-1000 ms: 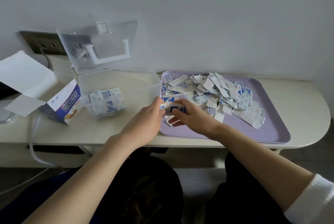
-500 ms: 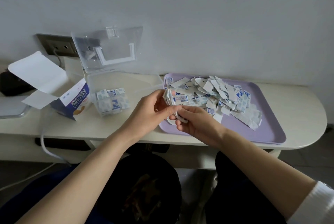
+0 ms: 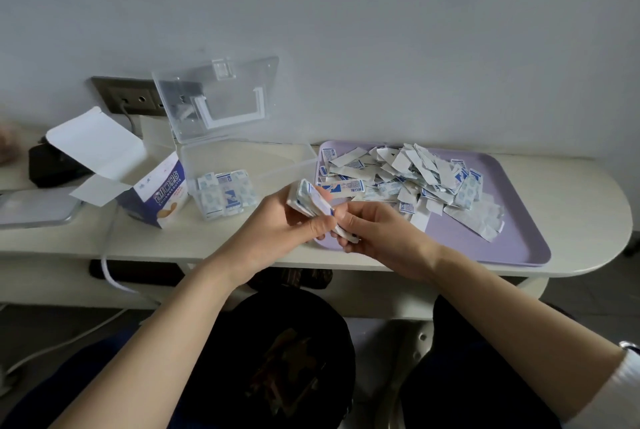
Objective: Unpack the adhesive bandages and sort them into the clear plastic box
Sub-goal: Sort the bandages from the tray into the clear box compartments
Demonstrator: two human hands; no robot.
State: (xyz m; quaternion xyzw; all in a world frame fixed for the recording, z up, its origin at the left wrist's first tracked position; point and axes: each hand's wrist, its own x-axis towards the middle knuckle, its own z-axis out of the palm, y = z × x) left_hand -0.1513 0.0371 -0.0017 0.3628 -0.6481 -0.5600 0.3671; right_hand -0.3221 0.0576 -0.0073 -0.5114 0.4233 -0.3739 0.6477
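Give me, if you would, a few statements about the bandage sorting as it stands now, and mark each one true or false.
1. The lid of the clear plastic box stands open. True.
2. The left hand and right hand together hold a stack of bandages. True.
3. The purple tray is bare. False: a pile of loose bandages lies on the purple tray.
4. The clear plastic box holds nothing yet. False: a few packed bandages stand at its left end.
5. The cardboard carton is sealed shut. False: the cardboard carton's flaps are open.
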